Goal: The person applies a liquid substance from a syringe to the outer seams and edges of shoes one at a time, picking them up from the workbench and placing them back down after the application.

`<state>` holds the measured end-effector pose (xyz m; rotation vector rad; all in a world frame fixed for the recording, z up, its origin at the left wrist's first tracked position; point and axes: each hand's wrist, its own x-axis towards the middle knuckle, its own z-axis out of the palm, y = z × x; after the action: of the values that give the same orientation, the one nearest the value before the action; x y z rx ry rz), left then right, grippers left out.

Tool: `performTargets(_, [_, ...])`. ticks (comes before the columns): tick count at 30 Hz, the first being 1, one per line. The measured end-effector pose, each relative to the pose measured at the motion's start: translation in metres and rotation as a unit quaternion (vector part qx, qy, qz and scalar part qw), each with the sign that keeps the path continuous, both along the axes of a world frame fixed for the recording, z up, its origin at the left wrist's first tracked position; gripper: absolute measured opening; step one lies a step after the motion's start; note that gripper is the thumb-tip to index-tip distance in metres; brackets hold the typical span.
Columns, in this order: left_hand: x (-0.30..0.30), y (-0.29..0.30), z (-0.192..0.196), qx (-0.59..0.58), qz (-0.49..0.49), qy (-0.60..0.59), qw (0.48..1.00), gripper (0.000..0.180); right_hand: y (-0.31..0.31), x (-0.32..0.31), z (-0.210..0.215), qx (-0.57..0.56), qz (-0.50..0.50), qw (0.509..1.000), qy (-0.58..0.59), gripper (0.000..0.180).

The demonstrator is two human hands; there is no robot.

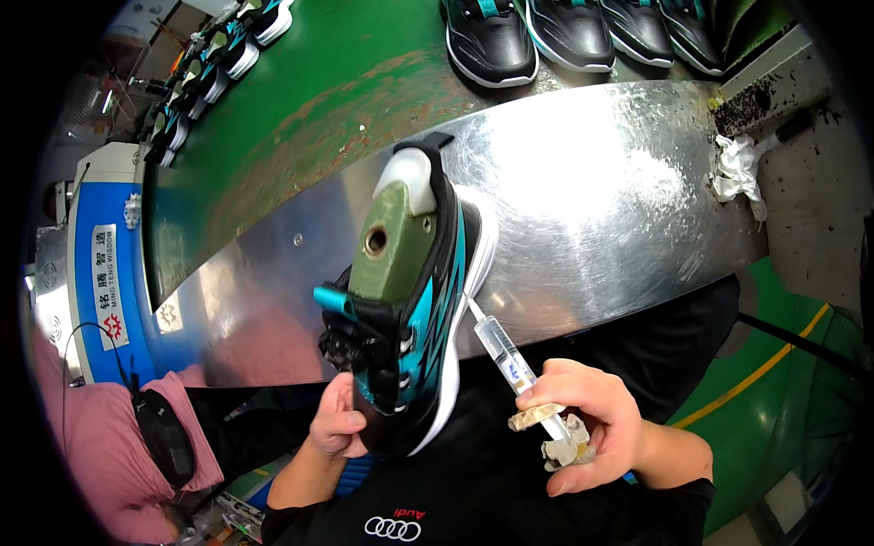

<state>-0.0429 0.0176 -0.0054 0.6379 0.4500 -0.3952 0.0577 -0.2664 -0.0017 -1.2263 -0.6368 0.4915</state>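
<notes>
A black and teal sneaker point(428, 300) with a white sole is tilted up in front of me, its heel away from me. My left hand point(339, 420) grips it by the toe end. Inside the shoe's opening sits a green shoe last point(393, 246) with a round hole. My right hand point(596, 419) holds a clear syringe point(506, 355), its flange and plunger end wrapped in crusty beige material. The syringe's thin tip reaches the seam between the upper and the white sole; whether anything comes out of it is too small to tell.
Under the shoe lies a shiny metal worktop point(583, 218), bordering a green belt point(328, 100). Several finished-looking sneakers point(569, 32) stand at the far right, and others point(214, 77) line the far left. A crumpled white tissue point(738, 173) lies at right. Another person in pink point(118, 446) is at left.
</notes>
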Motion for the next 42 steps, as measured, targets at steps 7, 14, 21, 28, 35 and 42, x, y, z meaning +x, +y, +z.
performTargets(7, [0.005,-0.020,-0.013,-0.159,-0.016,0.006,0.987,0.079,-0.012,-0.002,0.035,-0.048,0.074,0.996,0.019,0.059])
performTargets(14, [0.024,-0.047,-0.032,-0.307,-0.104,-0.013,0.946,0.070,-0.036,-0.015,0.072,-0.102,0.025,0.992,-0.062,0.059])
performTargets(21, [0.048,-0.079,-0.043,-0.288,-0.170,-0.001,0.943,0.040,-0.062,-0.025,0.094,-0.115,0.024,0.991,-0.070,0.058])
performTargets(28, [0.079,-0.103,-0.041,-0.297,-0.175,-0.055,0.937,0.033,-0.072,-0.030,0.104,-0.137,-0.011,0.982,-0.129,0.055])
performTargets(35, [0.090,-0.118,-0.046,-0.284,-0.166,-0.049,0.943,0.028,-0.068,-0.038,0.098,-0.180,-0.066,0.957,-0.219,0.053])
performTargets(42, [0.101,-0.124,-0.043,-0.292,-0.173,-0.045,0.940,0.025,-0.065,-0.043,0.090,-0.271,-0.089,0.909,-0.303,0.053])
